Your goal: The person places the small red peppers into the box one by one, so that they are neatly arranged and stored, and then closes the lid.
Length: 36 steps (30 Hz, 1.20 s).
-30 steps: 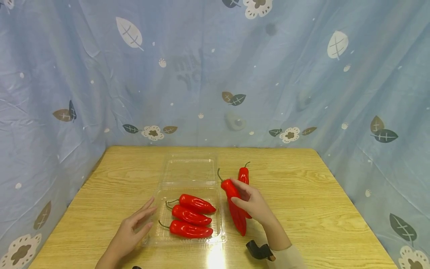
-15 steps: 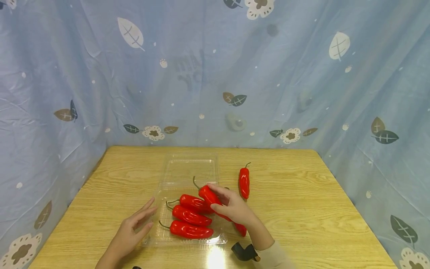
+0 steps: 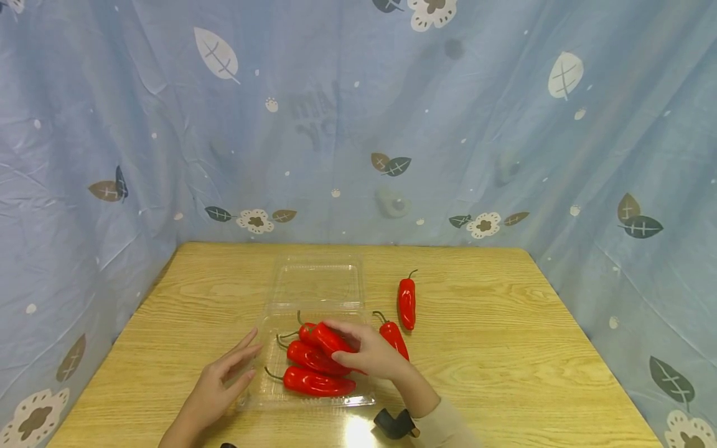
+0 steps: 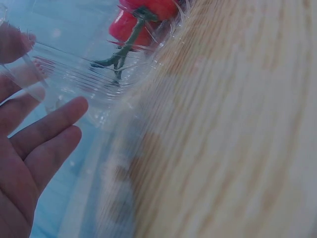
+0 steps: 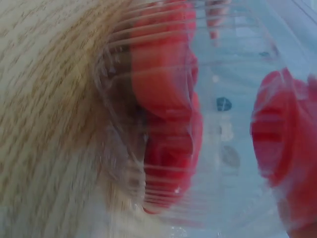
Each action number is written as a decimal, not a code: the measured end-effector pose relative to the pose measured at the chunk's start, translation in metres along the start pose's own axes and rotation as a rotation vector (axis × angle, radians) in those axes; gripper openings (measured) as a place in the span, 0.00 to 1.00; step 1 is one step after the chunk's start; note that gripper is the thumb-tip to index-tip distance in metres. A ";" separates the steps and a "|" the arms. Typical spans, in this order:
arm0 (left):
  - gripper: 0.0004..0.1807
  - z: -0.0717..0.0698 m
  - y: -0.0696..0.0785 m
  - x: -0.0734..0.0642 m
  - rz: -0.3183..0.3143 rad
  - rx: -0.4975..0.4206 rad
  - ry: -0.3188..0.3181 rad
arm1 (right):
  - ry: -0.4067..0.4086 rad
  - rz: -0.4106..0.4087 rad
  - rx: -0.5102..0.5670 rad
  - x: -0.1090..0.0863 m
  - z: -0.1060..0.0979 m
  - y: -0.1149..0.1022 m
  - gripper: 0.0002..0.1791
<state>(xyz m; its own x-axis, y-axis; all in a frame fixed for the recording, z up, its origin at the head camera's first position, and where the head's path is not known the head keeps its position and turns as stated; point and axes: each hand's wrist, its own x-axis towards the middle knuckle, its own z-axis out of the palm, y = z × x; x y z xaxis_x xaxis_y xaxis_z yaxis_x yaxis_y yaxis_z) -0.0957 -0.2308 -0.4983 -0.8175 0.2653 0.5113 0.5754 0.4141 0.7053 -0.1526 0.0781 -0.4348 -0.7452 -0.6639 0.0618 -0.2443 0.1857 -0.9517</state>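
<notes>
My right hand point(image 3: 372, 353) grips a red chili pepper point(image 3: 329, 339) between thumb and fingers, tilted above the clear plastic clamshell box point(image 3: 267, 358). Under it in the box, several red peppers point(image 3: 319, 383) lie side by side, stems to the left; the farthest is partly hidden by the held one. Beside the box's left wall my left hand point(image 3: 215, 382) has its fingers extended and holds nothing. In the left wrist view these fingers point(image 4: 54, 124) are close to the plastic wall point(image 4: 81, 67); contact is unclear. Through the wall in the blurred right wrist view, red peppers point(image 5: 166, 94) show.
The box's lid point(image 3: 316, 283) lies folded back on the wooden table point(image 3: 493, 323). Right of the box are two loose red peppers, one nearer point(image 3: 394, 339) and one farther point(image 3: 407, 305). A blue patterned curtain point(image 3: 336, 124) stands behind the table.
My right hand has carried the pepper leftward from the loose ones on the table to over the box, then lower. My left hand has stayed in place.
</notes>
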 end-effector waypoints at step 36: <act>0.21 -0.001 -0.002 -0.001 -0.032 -0.028 -0.034 | -0.228 0.033 -0.351 0.013 0.023 0.008 0.30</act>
<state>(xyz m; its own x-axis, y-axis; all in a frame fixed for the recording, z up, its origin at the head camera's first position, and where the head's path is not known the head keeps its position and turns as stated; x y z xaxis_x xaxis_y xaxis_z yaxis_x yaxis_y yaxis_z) -0.0959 -0.2324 -0.4995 -0.8353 0.2824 0.4717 0.5494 0.3985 0.7344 -0.1498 0.0548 -0.4480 -0.6095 -0.7895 -0.0724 -0.4487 0.4188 -0.7895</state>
